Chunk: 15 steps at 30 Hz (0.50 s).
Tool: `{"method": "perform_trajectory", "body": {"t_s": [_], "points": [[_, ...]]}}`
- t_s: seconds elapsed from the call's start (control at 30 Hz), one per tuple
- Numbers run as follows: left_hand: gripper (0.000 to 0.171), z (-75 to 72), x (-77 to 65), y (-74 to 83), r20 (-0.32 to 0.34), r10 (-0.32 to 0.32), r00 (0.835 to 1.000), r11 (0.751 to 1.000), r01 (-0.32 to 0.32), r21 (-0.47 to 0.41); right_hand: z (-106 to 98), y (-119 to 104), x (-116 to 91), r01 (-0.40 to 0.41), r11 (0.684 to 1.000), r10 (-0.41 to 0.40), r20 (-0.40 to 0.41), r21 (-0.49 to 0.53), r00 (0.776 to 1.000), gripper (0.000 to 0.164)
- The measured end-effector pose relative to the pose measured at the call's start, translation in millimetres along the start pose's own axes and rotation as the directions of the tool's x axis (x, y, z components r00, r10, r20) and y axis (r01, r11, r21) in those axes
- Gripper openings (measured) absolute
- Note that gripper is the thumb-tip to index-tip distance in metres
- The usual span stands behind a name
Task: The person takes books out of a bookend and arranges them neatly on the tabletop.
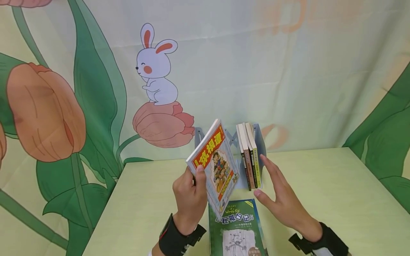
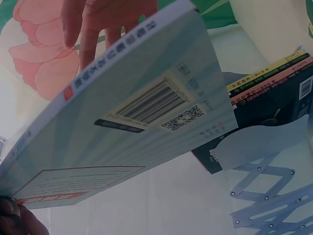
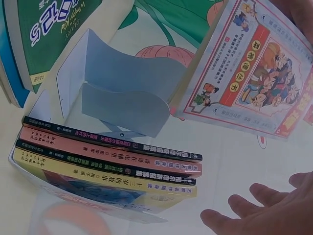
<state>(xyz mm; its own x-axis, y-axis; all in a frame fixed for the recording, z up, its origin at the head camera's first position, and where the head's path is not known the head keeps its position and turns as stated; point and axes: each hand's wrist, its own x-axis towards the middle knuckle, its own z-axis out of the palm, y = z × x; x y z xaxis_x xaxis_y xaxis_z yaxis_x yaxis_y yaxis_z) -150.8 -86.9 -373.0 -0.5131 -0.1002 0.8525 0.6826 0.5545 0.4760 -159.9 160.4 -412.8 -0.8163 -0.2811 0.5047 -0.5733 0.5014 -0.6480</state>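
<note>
My left hand (image 1: 189, 199) grips a thin light-blue book (image 1: 224, 185) by its edge, thumb on the front cover. The book is tilted above the table, with a red title band and a cartoon group on its front. Its back cover (image 2: 146, 112), with a barcode, shows in the left wrist view. Fingers spread and holding nothing, my right hand (image 1: 285, 201) is just right of several slim books (image 1: 249, 156) standing upright together. A blue-grey metal bookend (image 1: 261, 142) supports them on their right side.
A green comic diary book (image 1: 235, 227) lies flat at the front of the table (image 1: 134, 209); the right wrist view shows a blue-edged book (image 3: 12, 73) under it. Behind the held book is the bookend's other plate (image 3: 127, 107), joined by a lattice (image 2: 266, 196). A printed curtain (image 1: 224, 71) hangs behind.
</note>
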Motion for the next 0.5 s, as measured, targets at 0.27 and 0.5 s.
{"method": "perform_trajectory", "body": {"t_s": [0.27, 0.5], "points": [[0.025, -8.0, -11.2, -0.6, 0.003, -0.031, 1.000, 1.000, 0.031, -0.003, 2.9, 7.5, 0.2, -0.030, 0.999, 0.030, 0.009, -0.012, 1.000, 0.084], [0.025, -8.3, -19.9, -0.3, 0.013, -0.087, 0.996, 0.994, 0.087, -0.060, 7.4, 8.4, -0.7, -0.024, 1.000, 0.024, 0.018, 0.003, 1.000, 0.084]]}}
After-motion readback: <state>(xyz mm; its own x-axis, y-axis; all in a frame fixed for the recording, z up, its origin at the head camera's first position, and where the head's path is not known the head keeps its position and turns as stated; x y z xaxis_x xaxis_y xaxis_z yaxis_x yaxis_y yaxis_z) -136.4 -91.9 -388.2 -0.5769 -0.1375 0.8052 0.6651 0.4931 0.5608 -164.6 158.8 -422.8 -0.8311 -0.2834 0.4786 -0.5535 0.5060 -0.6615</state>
